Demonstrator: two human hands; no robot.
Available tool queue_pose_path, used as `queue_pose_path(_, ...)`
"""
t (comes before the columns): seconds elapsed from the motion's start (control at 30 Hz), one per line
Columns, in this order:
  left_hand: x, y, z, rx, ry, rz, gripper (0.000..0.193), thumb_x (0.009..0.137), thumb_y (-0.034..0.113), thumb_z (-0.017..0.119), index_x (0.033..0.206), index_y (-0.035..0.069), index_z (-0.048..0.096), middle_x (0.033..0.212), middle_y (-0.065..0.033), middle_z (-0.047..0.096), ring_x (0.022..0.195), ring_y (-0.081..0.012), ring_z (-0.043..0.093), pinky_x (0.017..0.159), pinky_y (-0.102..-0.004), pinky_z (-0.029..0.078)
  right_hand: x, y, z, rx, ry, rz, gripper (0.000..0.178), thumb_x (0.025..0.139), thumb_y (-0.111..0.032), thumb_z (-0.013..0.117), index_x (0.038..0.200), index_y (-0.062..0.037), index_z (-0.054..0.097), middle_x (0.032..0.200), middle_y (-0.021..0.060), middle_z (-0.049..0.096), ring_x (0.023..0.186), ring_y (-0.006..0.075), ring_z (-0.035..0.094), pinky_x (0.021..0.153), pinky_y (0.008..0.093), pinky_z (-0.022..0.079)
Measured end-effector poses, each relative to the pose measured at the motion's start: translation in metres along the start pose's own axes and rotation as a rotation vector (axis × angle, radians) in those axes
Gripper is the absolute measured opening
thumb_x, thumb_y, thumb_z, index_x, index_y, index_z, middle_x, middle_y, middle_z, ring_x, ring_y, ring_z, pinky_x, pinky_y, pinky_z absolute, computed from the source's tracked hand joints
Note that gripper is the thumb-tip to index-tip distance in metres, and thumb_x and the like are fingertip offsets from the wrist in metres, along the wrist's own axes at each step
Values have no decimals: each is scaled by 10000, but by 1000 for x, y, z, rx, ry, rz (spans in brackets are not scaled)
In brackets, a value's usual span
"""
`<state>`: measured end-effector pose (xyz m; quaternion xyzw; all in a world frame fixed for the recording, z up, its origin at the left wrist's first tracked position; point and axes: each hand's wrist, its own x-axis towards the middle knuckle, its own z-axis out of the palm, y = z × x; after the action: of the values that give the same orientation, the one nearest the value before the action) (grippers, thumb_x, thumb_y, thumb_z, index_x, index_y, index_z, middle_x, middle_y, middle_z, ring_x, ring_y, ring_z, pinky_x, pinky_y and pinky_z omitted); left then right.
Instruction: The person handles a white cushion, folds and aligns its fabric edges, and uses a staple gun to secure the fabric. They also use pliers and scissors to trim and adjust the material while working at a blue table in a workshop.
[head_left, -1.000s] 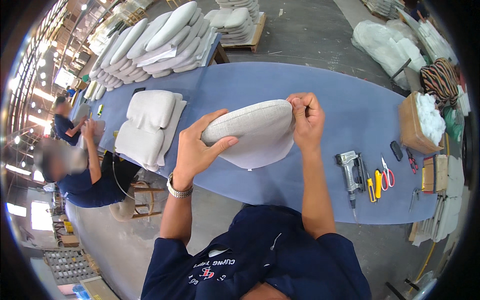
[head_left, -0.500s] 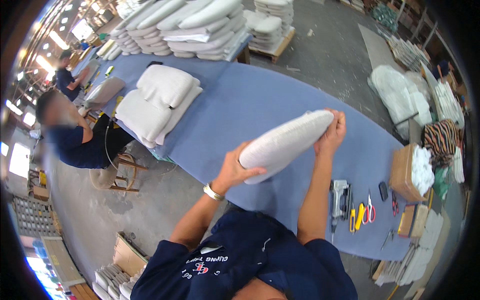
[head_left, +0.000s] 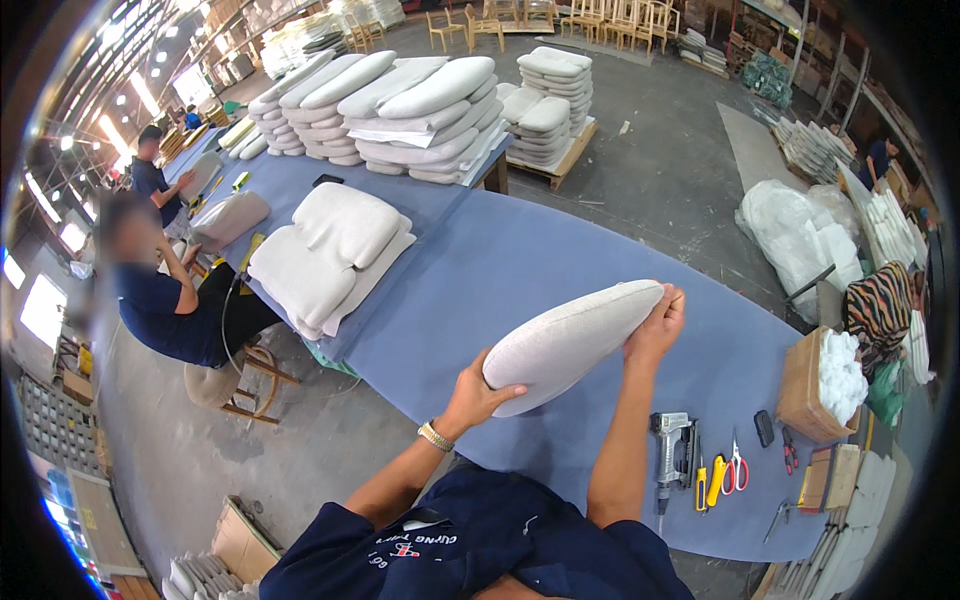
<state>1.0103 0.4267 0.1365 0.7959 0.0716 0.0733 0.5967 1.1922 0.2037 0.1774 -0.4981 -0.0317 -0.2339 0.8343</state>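
A light grey upholstered cushion, long and rounded, is held tilted above the blue-covered worktable. My left hand grips its lower left end, with the thumb on the near face and the fingers out of sight behind it. At the raised right end, my right hand pinches the pointed tip with bent fingers. The underside of the cushion is hidden. On the table to the left lie several similar grey cushion pieces, stacked.
On the table's right lie a staple gun, a yellow-handled screwdriver, a yellow cutter and red-handled scissors. A cardboard box with white stuffing stands beyond. A seated co-worker is at left. Cushion stacks rise at the far end.
My view has tilted upward, so the table and tools appear lower. Both hands keep hold of the cushion, which has turned slightly and shows more of its near face.
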Motion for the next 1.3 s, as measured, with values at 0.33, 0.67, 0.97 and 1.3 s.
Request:
queue_pose_path(0.33, 57, 98, -15, 126, 55, 512, 926, 689, 474, 947, 1408, 18, 582, 1104, -136, 746, 1027, -238, 730, 918, -369, 566, -40, -32, -7, -130, 81, -141, 288, 1106, -177, 499, 860, -28, 494, 971, 104, 686, 821, 104, 554, 739, 289, 481)
queue_pose_path(0.67, 70, 52, -44, -179, 57, 399, 1077, 682, 848, 751, 1301, -23, 615, 1127, -79, 667, 1065, -176, 639, 921, -342, 508, -92, -82, -1, -158, -248, -204, 142, 1014, -121, 623, 945, -4, 582, 1196, 157, 667, 986, 190, 662, 897, 332, 532)
queue_pose_path(0.97, 70, 68, -31, -55, 153, 391, 909, 852, 629, 760, 1464, 3, 519, 1367, -191, 620, 1274, -308, 599, 1077, -431, 459, -53, -88, 6, -292, -512, -164, 371, 1102, -264, 455, 1165, 32, 671, 1211, 158, 716, 1047, 214, 679, 905, 346, 533)
queue_pose_path(1.3, 10, 217, -46, 126, 110, 926, 641, 951, 405, 720, 1449, 32, 570, 1472, -250, 565, 1331, -397, 578, 1110, -487, 449, -77, -70, -1, -415, -447, -278, 531, 1100, -447, 464, 1251, 30, 644, 1182, 138, 712, 1088, 219, 655, 964, 340, 494)
